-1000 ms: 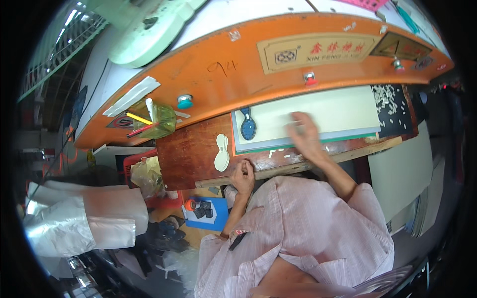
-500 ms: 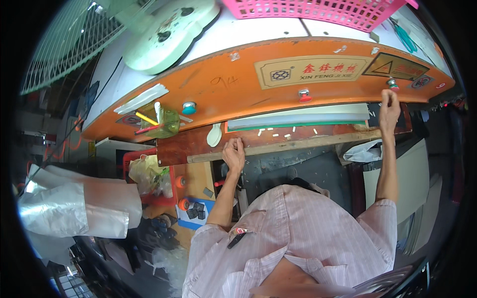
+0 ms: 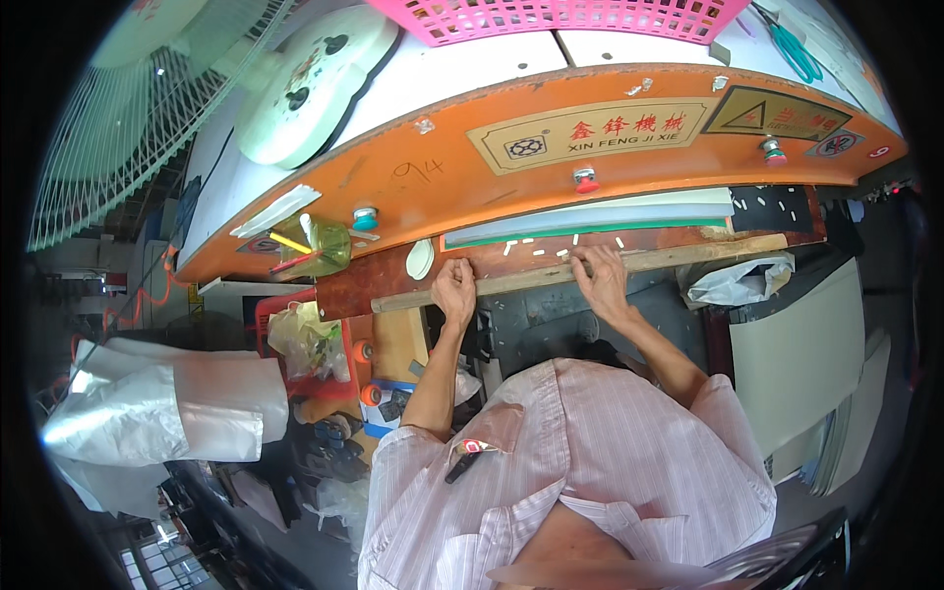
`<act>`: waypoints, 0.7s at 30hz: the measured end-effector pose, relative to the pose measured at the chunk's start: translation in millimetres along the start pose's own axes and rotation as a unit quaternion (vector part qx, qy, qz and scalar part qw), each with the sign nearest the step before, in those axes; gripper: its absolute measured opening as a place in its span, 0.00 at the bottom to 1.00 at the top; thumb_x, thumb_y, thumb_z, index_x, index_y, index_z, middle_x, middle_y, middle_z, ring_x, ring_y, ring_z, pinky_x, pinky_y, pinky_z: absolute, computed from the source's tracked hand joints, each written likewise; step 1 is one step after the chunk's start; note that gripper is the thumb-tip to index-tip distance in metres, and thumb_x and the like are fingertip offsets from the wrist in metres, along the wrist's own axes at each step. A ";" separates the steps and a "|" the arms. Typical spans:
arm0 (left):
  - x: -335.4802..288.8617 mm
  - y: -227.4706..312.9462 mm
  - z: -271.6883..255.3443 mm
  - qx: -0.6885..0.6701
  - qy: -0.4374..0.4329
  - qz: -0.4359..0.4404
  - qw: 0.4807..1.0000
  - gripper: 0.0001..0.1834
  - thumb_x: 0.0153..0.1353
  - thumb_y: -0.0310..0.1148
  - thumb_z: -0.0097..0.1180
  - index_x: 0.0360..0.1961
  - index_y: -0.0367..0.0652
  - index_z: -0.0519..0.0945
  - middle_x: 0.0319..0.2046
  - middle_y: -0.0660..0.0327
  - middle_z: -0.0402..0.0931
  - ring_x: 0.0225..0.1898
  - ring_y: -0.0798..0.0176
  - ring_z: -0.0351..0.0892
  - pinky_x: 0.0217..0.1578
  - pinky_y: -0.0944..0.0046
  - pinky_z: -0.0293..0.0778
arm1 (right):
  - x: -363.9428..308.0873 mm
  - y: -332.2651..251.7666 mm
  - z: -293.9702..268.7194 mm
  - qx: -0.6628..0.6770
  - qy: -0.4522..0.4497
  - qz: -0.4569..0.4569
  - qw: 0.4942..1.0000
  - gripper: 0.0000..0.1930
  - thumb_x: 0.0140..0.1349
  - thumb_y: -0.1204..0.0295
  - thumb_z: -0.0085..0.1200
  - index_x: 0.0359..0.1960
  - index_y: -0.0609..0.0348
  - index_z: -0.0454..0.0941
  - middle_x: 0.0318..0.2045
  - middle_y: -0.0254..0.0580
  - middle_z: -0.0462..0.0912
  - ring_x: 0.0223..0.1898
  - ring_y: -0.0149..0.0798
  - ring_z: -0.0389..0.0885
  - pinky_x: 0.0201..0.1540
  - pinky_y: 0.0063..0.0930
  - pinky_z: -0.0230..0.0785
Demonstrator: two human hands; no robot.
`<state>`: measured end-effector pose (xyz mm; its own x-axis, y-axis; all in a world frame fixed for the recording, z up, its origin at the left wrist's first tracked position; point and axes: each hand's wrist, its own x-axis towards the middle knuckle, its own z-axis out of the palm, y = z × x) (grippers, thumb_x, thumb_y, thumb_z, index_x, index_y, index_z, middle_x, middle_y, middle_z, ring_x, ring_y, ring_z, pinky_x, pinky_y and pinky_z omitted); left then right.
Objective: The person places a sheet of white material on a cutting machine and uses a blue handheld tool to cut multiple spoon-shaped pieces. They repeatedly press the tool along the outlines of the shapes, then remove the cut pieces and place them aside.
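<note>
My left hand (image 3: 453, 290) rests at the front edge of the reddish-brown ledge, with its fingers curled in. Whether anything is in it is hidden. A pale oval piece (image 3: 420, 260) lies just beyond and to its left. My right hand (image 3: 601, 278) is over the wooden strip (image 3: 669, 258) along the ledge's front, fingers bent together; what they hold, if anything, is too small to tell. Several small white bits (image 3: 539, 253) lie scattered beside its fingertips. Behind both hands, a flat stack of pale sheets (image 3: 590, 216) with a green lower edge sits under the orange machine beam (image 3: 423, 187).
The beam carries a green button (image 3: 365, 218), a red button (image 3: 586, 180) and a red-and-green button (image 3: 774, 150). A yellowish cup (image 3: 329, 254) of pens stands at left. Above are a pink basket (image 3: 551, 22) and a fan (image 3: 118, 147). A white bag (image 3: 742, 283) hangs at right.
My right hand has left the button at the far right and come left and nearer, to the ledge's middle. The left hand stays at the ledge edge. The whole view has shifted slightly.
</note>
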<state>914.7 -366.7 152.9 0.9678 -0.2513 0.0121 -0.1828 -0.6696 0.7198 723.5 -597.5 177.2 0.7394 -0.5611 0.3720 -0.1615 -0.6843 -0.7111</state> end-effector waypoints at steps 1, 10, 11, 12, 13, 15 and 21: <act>-0.9 -1.0 0.3 -0.016 -0.002 0.014 1.000 0.17 0.72 0.43 0.59 0.32 0.41 0.85 0.21 0.55 0.82 0.25 0.56 0.84 0.32 0.53 0.76 | -1.9 -1.5 5.9 0.006 -0.014 0.000 1.000 0.06 0.67 0.71 0.60 0.39 0.59 0.86 0.35 0.47 0.87 0.39 0.52 0.82 0.48 0.48 0.70; -29.4 -31.0 -2.2 -0.067 -0.039 0.051 0.996 0.14 0.72 0.40 0.60 0.35 0.40 0.83 0.26 0.56 0.82 0.30 0.52 0.83 0.33 0.52 0.75 | -39.4 3.2 15.9 0.005 -0.021 0.075 0.997 0.09 0.68 0.68 0.61 0.35 0.60 0.87 0.31 0.46 0.86 0.38 0.52 0.82 0.51 0.49 0.70; -38.9 -33.4 -7.5 -0.064 -0.046 0.065 0.995 0.13 0.72 0.40 0.60 0.36 0.41 0.84 0.26 0.56 0.83 0.31 0.52 0.83 0.33 0.53 0.75 | -48.4 0.9 15.4 0.003 -0.018 0.077 0.997 0.09 0.68 0.68 0.61 0.34 0.59 0.87 0.30 0.45 0.85 0.38 0.51 0.82 0.51 0.49 0.70; -48.3 -34.5 -13.9 -0.063 -0.057 0.075 0.994 0.12 0.72 0.39 0.60 0.38 0.41 0.84 0.27 0.57 0.83 0.32 0.53 0.83 0.34 0.53 0.75 | -57.6 -2.5 15.0 0.010 -0.015 0.081 0.997 0.08 0.67 0.68 0.61 0.34 0.59 0.87 0.30 0.45 0.85 0.39 0.51 0.82 0.51 0.49 0.70; -56.8 -34.7 -22.9 -0.090 -0.107 0.041 0.989 0.11 0.71 0.36 0.61 0.44 0.39 0.85 0.31 0.56 0.83 0.34 0.53 0.83 0.37 0.53 0.77 | -65.0 -6.3 14.3 -0.015 -0.029 0.100 0.994 0.08 0.67 0.67 0.62 0.35 0.59 0.87 0.30 0.45 0.85 0.39 0.51 0.82 0.51 0.48 0.69; -65.4 -30.0 -39.6 -0.108 -0.101 0.016 0.989 0.13 0.70 0.34 0.61 0.50 0.37 0.84 0.38 0.53 0.84 0.40 0.50 0.83 0.45 0.52 0.77 | -74.2 -19.4 15.7 -0.046 -0.069 0.158 0.984 0.09 0.66 0.66 0.63 0.36 0.60 0.87 0.31 0.45 0.85 0.41 0.52 0.82 0.52 0.46 0.69; -5.8 -9.7 -65.7 0.021 -0.166 0.315 0.934 0.32 0.72 0.28 0.50 0.76 0.33 0.63 0.74 0.42 0.65 0.77 0.37 0.58 0.76 0.43 0.53 | -39.8 -90.5 73.1 -0.048 -0.031 -0.017 0.998 0.36 0.58 0.64 0.72 0.64 0.70 0.71 0.61 0.61 0.76 0.58 0.58 0.75 0.64 0.50 0.70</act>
<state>922.3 -312.8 191.4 0.5604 -0.8028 0.2037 -0.7117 -0.3409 0.6143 756.5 -479.2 183.1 0.7840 -0.5089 0.3554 -0.1947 -0.7453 -0.6377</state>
